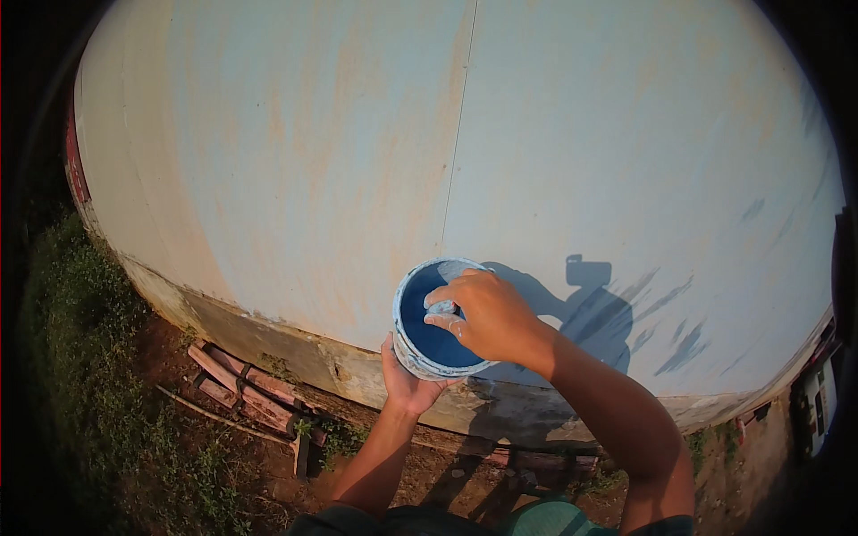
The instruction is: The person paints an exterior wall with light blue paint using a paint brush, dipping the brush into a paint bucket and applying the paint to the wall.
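The left hand [412, 386], fingers spread and curved, cups the smeared bucket [401, 326] from below, while the right hand [490, 314] has its thumb and fingers nearly closed on a small pale-blue lump [441, 309], its material unclear, at the bucket's mouth. Best to hold the bucket level and squeeze over its middle, so drips land inside; no brand, label or writing is readable on the bucket.
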`<state>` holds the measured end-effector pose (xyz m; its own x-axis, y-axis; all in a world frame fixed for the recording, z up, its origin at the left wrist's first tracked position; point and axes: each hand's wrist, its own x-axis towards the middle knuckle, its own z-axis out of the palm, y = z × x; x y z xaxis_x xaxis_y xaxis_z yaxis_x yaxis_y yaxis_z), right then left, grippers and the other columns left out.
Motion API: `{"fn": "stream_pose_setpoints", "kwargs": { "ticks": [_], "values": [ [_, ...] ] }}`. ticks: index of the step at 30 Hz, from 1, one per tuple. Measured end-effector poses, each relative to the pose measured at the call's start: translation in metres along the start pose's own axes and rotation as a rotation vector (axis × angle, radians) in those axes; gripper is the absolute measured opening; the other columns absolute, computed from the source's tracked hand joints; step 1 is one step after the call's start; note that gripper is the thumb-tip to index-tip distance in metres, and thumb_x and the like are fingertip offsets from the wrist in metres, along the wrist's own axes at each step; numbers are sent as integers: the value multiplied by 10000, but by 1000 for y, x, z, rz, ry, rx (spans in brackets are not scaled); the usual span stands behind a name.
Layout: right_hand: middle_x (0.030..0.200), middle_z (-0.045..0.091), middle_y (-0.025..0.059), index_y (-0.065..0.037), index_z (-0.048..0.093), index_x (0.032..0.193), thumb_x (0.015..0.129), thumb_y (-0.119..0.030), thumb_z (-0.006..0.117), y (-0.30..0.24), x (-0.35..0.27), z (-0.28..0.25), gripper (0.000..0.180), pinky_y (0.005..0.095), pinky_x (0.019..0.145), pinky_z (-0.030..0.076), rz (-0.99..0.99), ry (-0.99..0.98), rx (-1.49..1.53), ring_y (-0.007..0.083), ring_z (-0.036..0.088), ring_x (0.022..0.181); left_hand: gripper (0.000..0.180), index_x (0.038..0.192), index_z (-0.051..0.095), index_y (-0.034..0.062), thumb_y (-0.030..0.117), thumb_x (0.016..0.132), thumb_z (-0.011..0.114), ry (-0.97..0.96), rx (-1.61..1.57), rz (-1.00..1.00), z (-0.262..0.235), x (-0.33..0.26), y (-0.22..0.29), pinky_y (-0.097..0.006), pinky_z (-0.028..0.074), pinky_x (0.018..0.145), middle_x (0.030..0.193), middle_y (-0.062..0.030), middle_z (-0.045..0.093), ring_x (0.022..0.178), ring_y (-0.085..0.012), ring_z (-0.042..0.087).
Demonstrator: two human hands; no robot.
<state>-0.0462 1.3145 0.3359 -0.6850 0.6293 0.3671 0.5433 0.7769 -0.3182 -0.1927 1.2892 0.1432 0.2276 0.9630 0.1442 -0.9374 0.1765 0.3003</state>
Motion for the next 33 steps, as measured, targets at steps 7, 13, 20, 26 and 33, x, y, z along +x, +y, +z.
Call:
{"fn": "stream_pose_setpoints", "kwargs": {
  "ticks": [7, 13, 20, 26, 33],
  "values": [
    [879, 737, 86, -88, 819, 1096, 934, -241, 801, 10, 9, -5, 224, 427, 898, 495, -95, 16, -262, 283, 642, 944, 797, 1615, 419, 143, 679, 1028, 364, -34, -3, 8, -23, 11, 13, -673, 579, 987, 1616, -180, 473, 1391, -407, 573],
    [894, 737, 74, -73, 814, 1074, 921, -232, 812, 21, -4, 8, 220, 408, 870, 478, -141, 15, -283, 270, 634, 945, 765, 1589, 462, 123, 641, 1028, 417, -23, -33, 46, -23, 12, 17, -639, 589, 994, 1580, -157, 524, 1381, -384, 585],
    [904, 731, 47, -86, 814, 1061, 900, -233, 826, 24, -12, 7, 218, 402, 868, 470, -229, -100, -284, 244, 623, 947, 671, 1517, 540, 80, 560, 1057, 446, 14, -79, 69, -35, 13, 13, -531, 541, 1108, 1521, -140, 590, 1363, -331, 601],
    [931, 735, 31, -90, 816, 1079, 895, -237, 831, 20, -4, 13, 236, 385, 889, 453, -240, -111, -308, 231, 613, 956, 648, 1523, 532, 80, 537, 1075, 427, 78, -100, 95, -34, 12, 14, -531, 527, 1123, 1527, -134, 584, 1371, -326, 591],
    [932, 737, 15, -96, 818, 1064, 878, -273, 845, 23, -13, 5, 258, 368, 884, 433, -241, -68, -379, 215, 601, 957, 750, 1593, 432, 125, 660, 1068, 408, -2, -146, 42, -50, 14, 1, -652, 514, 1089, 1599, -157, 498, 1403, -409, 552]
  ]
}}
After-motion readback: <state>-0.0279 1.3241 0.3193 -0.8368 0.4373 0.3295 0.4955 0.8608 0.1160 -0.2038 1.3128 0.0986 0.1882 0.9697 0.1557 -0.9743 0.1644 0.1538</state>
